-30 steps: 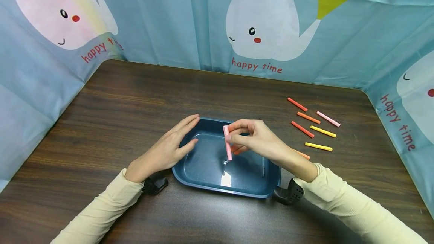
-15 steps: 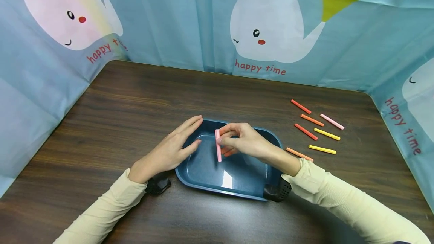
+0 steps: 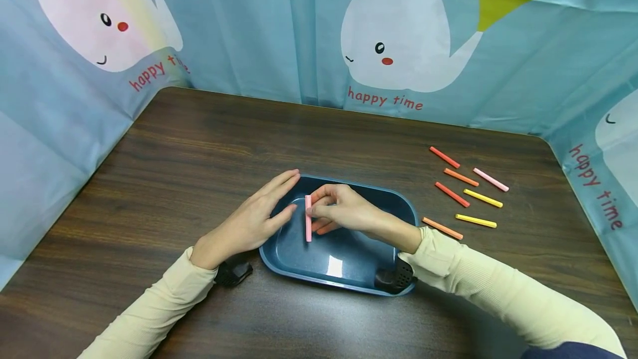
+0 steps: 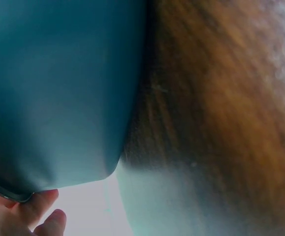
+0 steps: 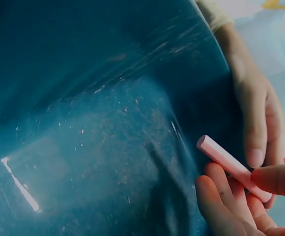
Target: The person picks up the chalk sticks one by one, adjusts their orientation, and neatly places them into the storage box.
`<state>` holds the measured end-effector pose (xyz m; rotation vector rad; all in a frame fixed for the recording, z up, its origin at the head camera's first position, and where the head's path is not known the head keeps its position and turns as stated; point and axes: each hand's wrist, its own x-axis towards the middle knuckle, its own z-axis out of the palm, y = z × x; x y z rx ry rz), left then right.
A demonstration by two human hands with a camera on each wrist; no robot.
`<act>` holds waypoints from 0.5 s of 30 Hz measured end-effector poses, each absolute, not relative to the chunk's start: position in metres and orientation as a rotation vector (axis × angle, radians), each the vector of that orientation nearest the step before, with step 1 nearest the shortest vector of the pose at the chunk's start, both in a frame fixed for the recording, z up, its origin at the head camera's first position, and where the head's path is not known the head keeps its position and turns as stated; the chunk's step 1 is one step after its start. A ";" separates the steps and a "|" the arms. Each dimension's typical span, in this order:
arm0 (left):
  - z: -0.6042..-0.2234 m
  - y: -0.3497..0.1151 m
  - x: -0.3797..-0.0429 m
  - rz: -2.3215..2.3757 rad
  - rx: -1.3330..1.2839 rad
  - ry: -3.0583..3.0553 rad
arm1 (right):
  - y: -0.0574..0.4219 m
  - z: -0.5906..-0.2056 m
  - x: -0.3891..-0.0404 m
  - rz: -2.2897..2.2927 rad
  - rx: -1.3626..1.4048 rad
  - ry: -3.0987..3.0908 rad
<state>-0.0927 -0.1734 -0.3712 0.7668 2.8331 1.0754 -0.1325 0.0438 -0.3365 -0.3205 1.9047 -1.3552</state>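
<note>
Head view: pink stick [image 3: 308, 230] inside tray rim [image 3: 324, 282]

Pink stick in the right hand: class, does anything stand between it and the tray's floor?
Nothing visible does. The right hand holds the pink stick over the tray; the left hand is at its left end.

Overhead access: near-middle section of tray [image 3: 309, 265]. Obstructions: left hand [image 3: 251, 218] at left rim; right hand [image 3: 344, 209] above interior; wrist unit [image 3: 394, 277] above near-right corner.
</note>
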 end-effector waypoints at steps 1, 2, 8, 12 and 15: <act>-0.371 -0.173 -0.093 1.077 0.770 2.834 | 0.043 -0.337 -0.133 -1.355 -0.319 1.898; -0.372 -0.173 -0.093 1.076 0.775 2.834 | 0.042 -0.338 -0.133 -1.356 -0.315 1.891; -0.372 -0.174 -0.093 1.080 0.782 2.829 | 0.039 -0.342 -0.134 -1.358 -0.260 1.835; -0.372 -0.174 -0.093 1.086 0.784 2.832 | 0.036 -0.345 -0.135 -1.352 -0.232 1.812; -0.373 -0.174 -0.093 1.087 0.787 2.833 | 0.034 -0.348 -0.135 -1.338 -0.214 1.807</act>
